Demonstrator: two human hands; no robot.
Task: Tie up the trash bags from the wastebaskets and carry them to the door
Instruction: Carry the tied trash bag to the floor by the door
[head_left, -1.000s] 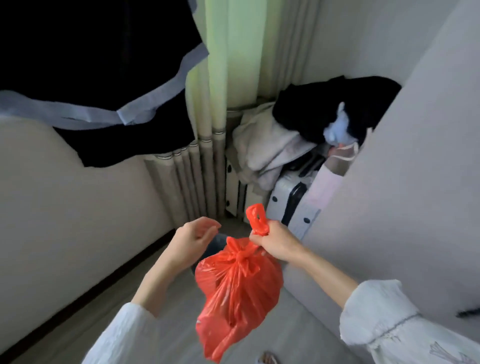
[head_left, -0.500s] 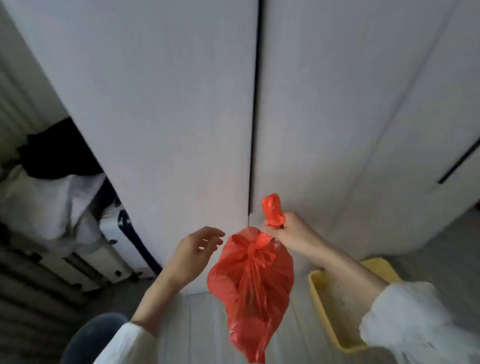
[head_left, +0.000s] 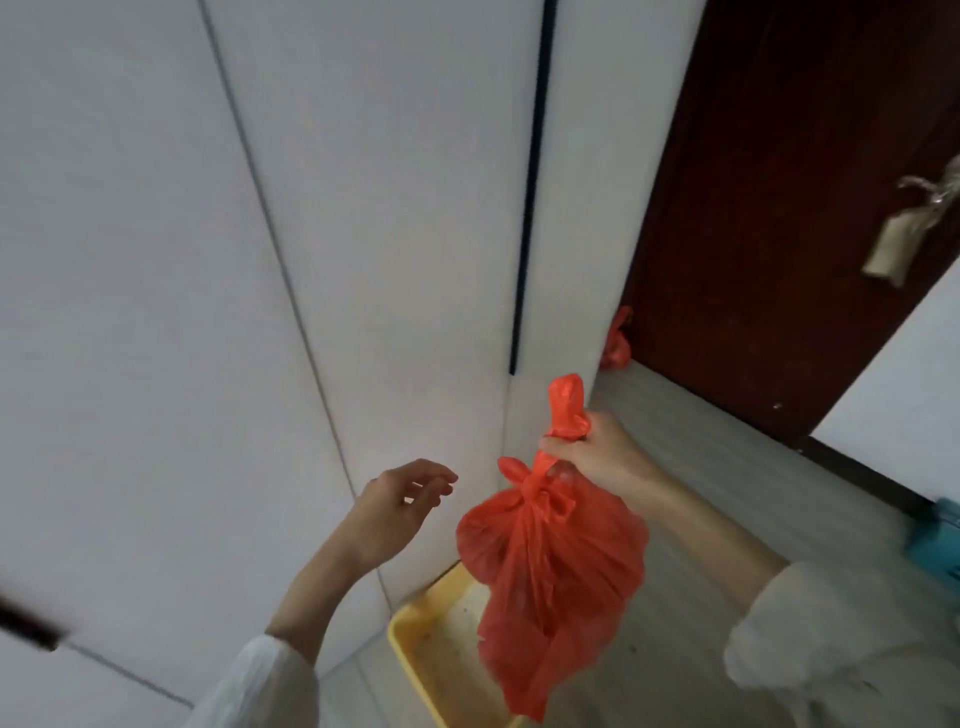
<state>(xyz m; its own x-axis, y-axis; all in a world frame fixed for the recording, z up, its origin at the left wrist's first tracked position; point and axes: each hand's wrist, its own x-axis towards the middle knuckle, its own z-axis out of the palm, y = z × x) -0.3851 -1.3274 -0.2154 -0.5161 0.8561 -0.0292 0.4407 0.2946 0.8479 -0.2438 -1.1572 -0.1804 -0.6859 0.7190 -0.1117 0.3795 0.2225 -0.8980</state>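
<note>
The knotted bag (head_left: 550, 577) is gripped by its twisted top in the right hand (head_left: 597, 452) and hangs below it; the left hand (head_left: 400, 504) is held loosely open, empty

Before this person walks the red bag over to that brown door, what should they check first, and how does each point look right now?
1. Red trash bag knotted shut: ok.
2. Right hand gripping the bag's neck above the knot: ok.
3. Left hand free and open: ok.
4. Bag hanging above the yellow tray, not touching: cannot tell.
5. Floor toward the brown door free of obstacles: ok.
6. Room beside the other red bag at the door: ok.
</note>
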